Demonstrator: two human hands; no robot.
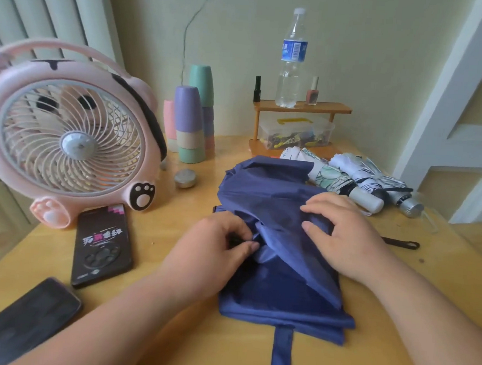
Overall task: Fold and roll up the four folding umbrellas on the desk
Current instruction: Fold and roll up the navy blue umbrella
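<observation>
A navy blue folding umbrella [273, 270] lies loose and partly flattened on the wooden desk [183, 335], its strap [281, 353] trailing toward me. My left hand [215, 249] pinches a fold of its canopy at the left edge. My right hand [347, 232] rests on the cloth, fingers spread and slightly bent, pressing the folds down. Behind it lie two rolled umbrellas side by side: a green-patterned one [334, 177] with a white handle and a white one [377, 177] with a silver handle. A black wrist strap [401, 243] lies to the right of my right hand.
A pink pig-shaped desk fan [69, 139] stands at the left. Two phones [102, 246] [22, 318] lie in front of it. Stacked pastel cups [191, 119], a small round tin [185, 178] and a wooden shelf [299, 106] with a water bottle [291, 60], nail polish and a plastic box stand at the back.
</observation>
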